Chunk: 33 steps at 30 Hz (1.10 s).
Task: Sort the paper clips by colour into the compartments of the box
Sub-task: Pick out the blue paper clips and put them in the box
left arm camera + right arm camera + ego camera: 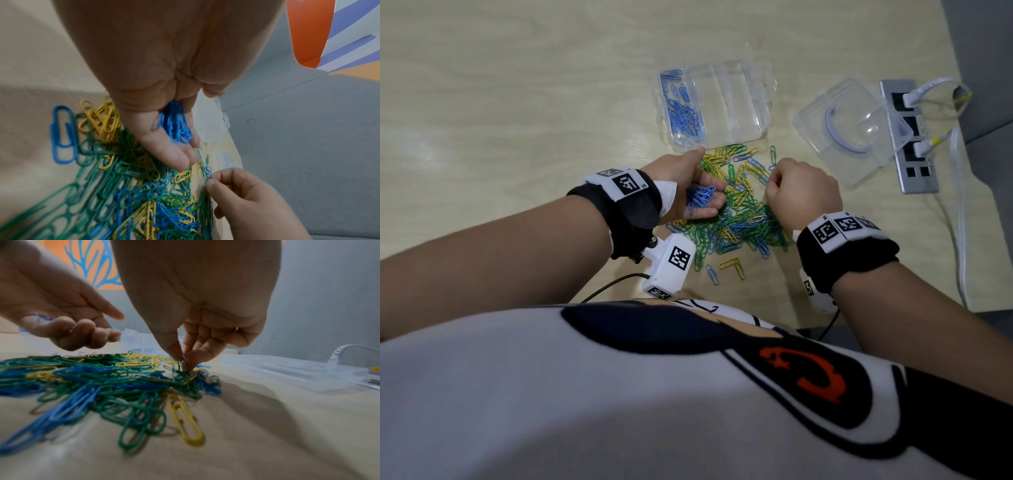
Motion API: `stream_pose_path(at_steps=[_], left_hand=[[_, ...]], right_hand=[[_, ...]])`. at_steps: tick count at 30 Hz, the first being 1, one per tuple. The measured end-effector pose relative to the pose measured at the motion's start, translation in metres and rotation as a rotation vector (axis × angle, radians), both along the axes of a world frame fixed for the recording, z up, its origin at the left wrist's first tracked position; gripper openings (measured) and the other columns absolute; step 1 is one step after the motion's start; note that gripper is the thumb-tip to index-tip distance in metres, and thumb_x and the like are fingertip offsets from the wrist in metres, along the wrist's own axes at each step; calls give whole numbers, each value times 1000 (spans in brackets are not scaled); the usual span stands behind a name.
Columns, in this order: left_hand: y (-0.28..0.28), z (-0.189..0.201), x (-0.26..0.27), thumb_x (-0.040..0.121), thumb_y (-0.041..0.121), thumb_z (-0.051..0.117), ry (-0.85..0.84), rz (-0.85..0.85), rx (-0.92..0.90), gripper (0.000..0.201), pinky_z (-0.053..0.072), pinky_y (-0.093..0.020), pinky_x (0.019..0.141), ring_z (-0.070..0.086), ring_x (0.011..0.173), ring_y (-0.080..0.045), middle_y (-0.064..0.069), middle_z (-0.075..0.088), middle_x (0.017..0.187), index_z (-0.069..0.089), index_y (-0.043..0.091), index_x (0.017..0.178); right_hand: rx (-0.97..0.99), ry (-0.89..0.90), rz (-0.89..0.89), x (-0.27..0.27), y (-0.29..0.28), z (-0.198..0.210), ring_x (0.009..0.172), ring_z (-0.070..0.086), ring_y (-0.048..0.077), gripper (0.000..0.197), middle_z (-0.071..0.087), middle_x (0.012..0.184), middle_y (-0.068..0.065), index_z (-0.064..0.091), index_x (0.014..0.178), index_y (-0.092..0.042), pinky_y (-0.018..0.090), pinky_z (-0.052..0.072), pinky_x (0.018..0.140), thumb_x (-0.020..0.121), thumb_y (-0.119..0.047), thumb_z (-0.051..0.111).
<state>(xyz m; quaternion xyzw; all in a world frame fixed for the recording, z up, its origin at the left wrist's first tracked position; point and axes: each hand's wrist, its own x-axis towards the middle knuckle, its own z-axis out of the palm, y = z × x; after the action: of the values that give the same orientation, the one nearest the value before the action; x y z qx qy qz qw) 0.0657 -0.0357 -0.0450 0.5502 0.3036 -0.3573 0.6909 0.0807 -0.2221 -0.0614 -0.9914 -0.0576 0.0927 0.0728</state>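
A mixed pile of blue, green and yellow paper clips (739, 216) lies on the wooden table in front of me. My left hand (681, 178) is held palm up over the pile's left side, fingers curled round a bunch of blue clips (176, 126). At the pile's right edge, my right hand (801, 195) pinches a blue clip (183, 358) between thumb and forefinger, knuckles up. Just beyond the pile sits the clear compartment box (722, 102). Its left compartment holds blue clips (685, 113), and the other compartments look bare.
A second clear plastic container (849, 130) lies to the right of the box. Beyond it a grey power strip (911, 137) with white plugs sits by the table's right edge, and a cable (960, 246) runs along that edge. A few stray clips (732, 265) lie nearer me.
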Motion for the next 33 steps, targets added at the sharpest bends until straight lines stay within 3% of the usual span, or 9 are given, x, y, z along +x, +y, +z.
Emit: stream_pose_path(at_steps=[5,10,13,15,17,19,23,26,33], left_hand=[[0,0,0,101,51,20,7,7,-8,63,54,-23,51,54,59,-20,-16,56,70,57,2,87],[0,1,1,100,51,20,12,11,1,64,55,-22,50,55,56,-20,-15,57,69,58,1,88],[-3,1,0,101,51,19,7,10,1,64,54,-24,51,56,59,-21,-15,58,67,58,1,88],[-5,0,0,101,50,22,2,19,2,63,55,-26,52,60,58,-21,-14,61,61,58,1,85],[-6,0,-1,100,49,27,-4,46,8,59,57,-29,52,63,53,-21,-13,61,60,58,1,86],[-5,0,-1,101,49,27,-8,40,-4,59,57,-28,51,62,49,-19,-14,60,63,59,0,89],[-1,1,-3,101,51,21,-1,-9,-17,64,54,-23,52,57,48,-17,-12,60,56,58,2,81],[3,0,-3,100,51,22,6,-3,-9,64,54,-23,51,57,46,-16,-12,60,56,59,3,80],[7,-2,-3,100,51,22,5,-2,-10,63,54,-22,54,55,53,-17,-11,60,57,59,4,80]], right_hand=[[114,-17,-102,4,-4,4,100,59,34,20,68,104,9,65,106,-21,39,44,88,93,-25,51],[302,-45,-149,6,-3,4,94,63,28,19,70,98,3,68,99,-22,42,49,87,89,-27,53],[477,-21,-41,0,7,8,81,61,15,13,66,91,-3,69,91,-24,31,49,82,86,-30,59],[530,16,114,-7,19,13,76,52,7,9,61,88,-5,71,89,-24,23,42,76,84,-28,64],[540,50,221,-12,30,15,79,51,6,9,61,85,-6,72,88,-24,25,41,75,83,-28,65],[549,29,206,-12,34,14,84,55,9,11,64,87,-5,72,89,-24,27,42,77,85,-28,62],[328,-36,16,6,20,6,98,59,26,26,61,111,8,68,110,-23,36,46,88,93,-25,49],[75,70,51,15,8,1,107,54,36,34,53,119,13,57,127,-30,44,43,92,97,-28,43],[-23,2,50,21,11,-4,105,56,32,25,58,113,9,65,114,-25,39,37,89,95,-30,49]])
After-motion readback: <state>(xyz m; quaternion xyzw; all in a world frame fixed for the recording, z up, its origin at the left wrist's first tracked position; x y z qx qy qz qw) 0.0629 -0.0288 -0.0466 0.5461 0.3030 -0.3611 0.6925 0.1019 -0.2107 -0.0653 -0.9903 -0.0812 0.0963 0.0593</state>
